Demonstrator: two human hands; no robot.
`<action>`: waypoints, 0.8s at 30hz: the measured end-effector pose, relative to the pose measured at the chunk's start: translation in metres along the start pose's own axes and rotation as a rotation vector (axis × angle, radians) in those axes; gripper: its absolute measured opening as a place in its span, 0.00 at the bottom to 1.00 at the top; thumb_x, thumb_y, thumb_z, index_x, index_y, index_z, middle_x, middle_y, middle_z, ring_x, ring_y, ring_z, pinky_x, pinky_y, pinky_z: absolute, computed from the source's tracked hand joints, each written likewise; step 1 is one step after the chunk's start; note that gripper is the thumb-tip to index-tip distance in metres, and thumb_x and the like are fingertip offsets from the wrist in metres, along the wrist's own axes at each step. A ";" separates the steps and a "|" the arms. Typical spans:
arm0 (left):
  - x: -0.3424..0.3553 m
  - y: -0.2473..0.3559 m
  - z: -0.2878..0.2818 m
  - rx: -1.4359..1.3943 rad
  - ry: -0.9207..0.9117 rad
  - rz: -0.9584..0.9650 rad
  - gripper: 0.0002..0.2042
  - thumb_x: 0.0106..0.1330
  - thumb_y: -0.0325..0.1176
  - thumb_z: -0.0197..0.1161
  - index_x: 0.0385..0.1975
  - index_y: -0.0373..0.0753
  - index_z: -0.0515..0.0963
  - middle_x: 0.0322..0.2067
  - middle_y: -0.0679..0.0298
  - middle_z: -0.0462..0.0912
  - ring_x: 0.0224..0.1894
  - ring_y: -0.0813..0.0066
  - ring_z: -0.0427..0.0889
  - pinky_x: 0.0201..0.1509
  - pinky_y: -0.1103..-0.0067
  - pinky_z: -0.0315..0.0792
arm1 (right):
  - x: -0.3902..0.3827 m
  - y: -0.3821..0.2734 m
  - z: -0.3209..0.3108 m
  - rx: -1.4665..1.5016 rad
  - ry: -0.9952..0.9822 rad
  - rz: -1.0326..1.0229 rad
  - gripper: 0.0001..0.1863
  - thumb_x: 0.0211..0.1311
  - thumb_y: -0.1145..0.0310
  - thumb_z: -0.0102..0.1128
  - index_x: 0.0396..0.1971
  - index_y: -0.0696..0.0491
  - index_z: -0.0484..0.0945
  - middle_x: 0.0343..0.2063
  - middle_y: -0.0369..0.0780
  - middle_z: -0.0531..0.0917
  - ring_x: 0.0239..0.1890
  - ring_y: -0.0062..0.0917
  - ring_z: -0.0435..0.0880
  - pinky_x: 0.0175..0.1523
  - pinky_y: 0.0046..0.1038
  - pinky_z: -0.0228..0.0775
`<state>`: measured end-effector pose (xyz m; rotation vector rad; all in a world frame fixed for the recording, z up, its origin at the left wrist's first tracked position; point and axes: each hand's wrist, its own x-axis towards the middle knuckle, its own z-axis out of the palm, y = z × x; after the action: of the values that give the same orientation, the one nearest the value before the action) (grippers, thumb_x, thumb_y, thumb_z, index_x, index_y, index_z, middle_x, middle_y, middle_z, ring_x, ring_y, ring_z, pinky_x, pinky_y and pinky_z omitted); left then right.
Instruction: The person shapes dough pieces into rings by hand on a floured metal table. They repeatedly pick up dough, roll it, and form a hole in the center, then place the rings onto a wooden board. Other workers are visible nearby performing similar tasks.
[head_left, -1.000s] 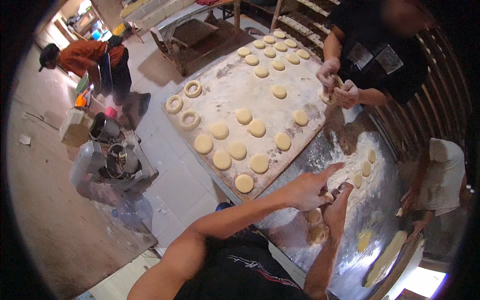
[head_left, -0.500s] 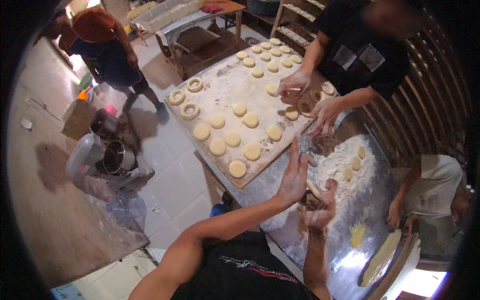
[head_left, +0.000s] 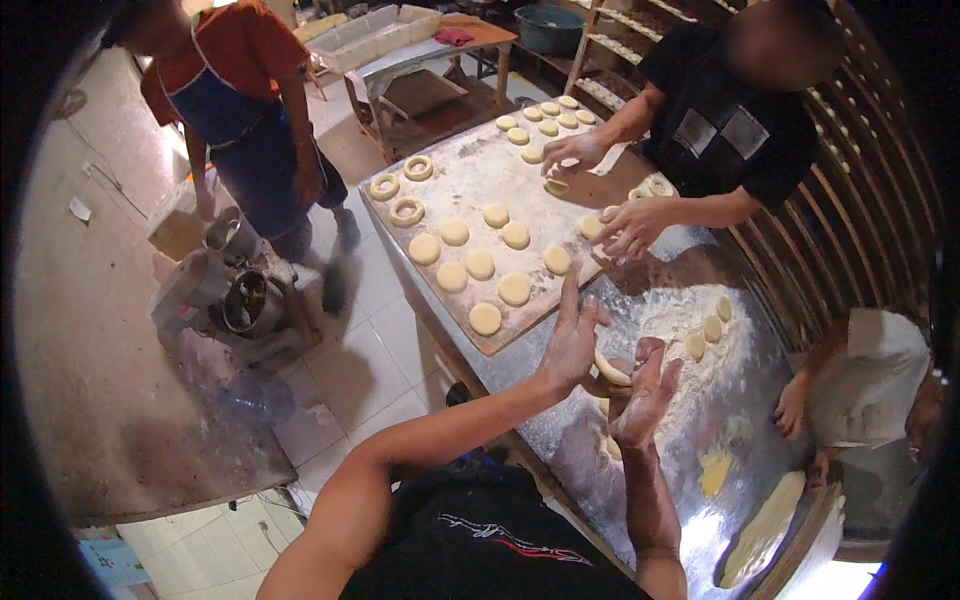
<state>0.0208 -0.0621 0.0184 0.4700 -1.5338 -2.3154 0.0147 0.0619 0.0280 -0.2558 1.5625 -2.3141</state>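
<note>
Over the floured metal table, my left hand (head_left: 570,345) has its fingers stretched out, and its palm side touches a pale, curved piece of dough (head_left: 612,368). The other side of this dough rests in my right hand (head_left: 643,395), whose fingers are partly bent around it. More pale dough (head_left: 612,446) shows below, partly covered by my right hand and wrist. Just beyond my left fingertips is a wooden board (head_left: 470,185) bearing several flat dough rounds (head_left: 514,290) and dough rings (head_left: 407,211). Loose flour (head_left: 668,318) lies beside my right hand.
Across the board, a co-worker's hands (head_left: 640,225) handle dough rounds. At right, another person's hand (head_left: 790,408) is near a long dough slab (head_left: 762,530). Someone in a blue apron (head_left: 235,130) stands at left beside a mixer (head_left: 250,300). Racks (head_left: 850,190) stand behind.
My hands have shifted slightly, and the dough between them shows more fully. The co-worker opposite has moved a hand toward the far rounds. The aproned person has straightened and come nearer the mixer.
</note>
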 end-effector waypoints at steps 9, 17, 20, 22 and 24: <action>0.049 0.018 -0.047 0.316 -0.011 0.238 0.27 0.70 0.24 0.48 0.69 0.39 0.51 0.31 0.56 0.73 0.34 0.65 0.74 0.41 0.70 0.71 | 0.048 0.022 0.038 -0.139 -0.105 0.011 0.28 0.68 0.35 0.28 0.49 0.46 0.56 0.39 0.34 0.62 0.38 0.25 0.75 0.45 0.30 0.72; 0.121 0.038 -0.113 0.482 0.062 0.468 0.23 0.70 0.24 0.50 0.65 0.35 0.58 0.35 0.54 0.75 0.33 0.63 0.74 0.38 0.72 0.73 | 0.124 0.056 0.104 -0.211 -0.160 0.112 0.21 0.72 0.44 0.29 0.44 0.48 0.58 0.39 0.36 0.65 0.41 0.22 0.73 0.41 0.28 0.73; 0.141 0.038 -0.134 0.398 0.066 0.509 0.22 0.69 0.27 0.49 0.63 0.36 0.61 0.33 0.56 0.74 0.29 0.64 0.73 0.33 0.72 0.71 | 0.149 0.074 0.141 -0.144 -0.033 0.257 0.24 0.72 0.43 0.29 0.43 0.50 0.60 0.37 0.35 0.67 0.31 0.21 0.74 0.33 0.24 0.69; 0.149 0.041 -0.152 0.688 -0.044 1.090 0.21 0.73 0.29 0.42 0.65 0.36 0.58 0.36 0.57 0.76 0.29 0.72 0.74 0.33 0.72 0.72 | 0.167 0.081 0.155 -0.329 -0.257 -0.042 0.15 0.66 0.58 0.43 0.44 0.52 0.59 0.39 0.36 0.64 0.37 0.22 0.73 0.38 0.24 0.70; 0.157 0.046 -0.173 0.772 0.067 0.975 0.21 0.75 0.34 0.42 0.65 0.36 0.59 0.35 0.58 0.76 0.28 0.73 0.74 0.32 0.73 0.72 | 0.182 0.089 0.165 -0.314 -0.284 0.143 0.13 0.62 0.67 0.48 0.42 0.55 0.60 0.39 0.39 0.63 0.41 0.24 0.69 0.44 0.27 0.68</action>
<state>-0.0394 -0.2901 -0.0176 -0.0679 -1.9695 -0.9492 -0.0837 -0.1788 0.0018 -0.5069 1.7259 -1.8274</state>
